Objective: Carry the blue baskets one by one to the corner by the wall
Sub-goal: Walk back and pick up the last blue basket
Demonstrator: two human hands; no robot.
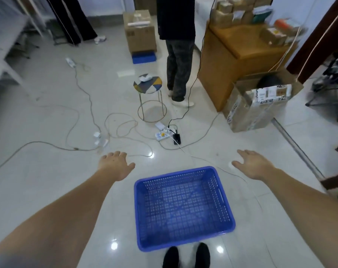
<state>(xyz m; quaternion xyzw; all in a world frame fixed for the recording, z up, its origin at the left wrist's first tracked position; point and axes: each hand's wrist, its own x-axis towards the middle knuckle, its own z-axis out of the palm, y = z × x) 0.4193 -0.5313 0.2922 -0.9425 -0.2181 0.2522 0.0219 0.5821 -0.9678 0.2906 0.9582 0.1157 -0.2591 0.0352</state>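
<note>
Blue perforated plastic basket sits upright and empty on the pale glossy tile floor, directly ahead of the wearer's black shoes, its near rim close to the toes.

Both arms are extended forward and spread wide of the basket. Left hand hovers beyond the far left corner, palm down, fingers spread and slightly curled, holding nothing. Right hand hovers beyond the far right corner, fingers splayed, also holding nothing. Neither hand touches the basket.

Clearances: bare tile lies on both sides of the basket. Ahead, loose cables loop across the floor, one thin white lead passing just beside the basket's right rim. A power strip lies beyond the hands. A small stool with a patterned seat stands further off, a standing person just to its right. An open cardboard box sits at right against a wooden cabinet. A second blue basket lies beneath a tall carton at the far side. A metal floor strip runs diagonally at right.
</note>
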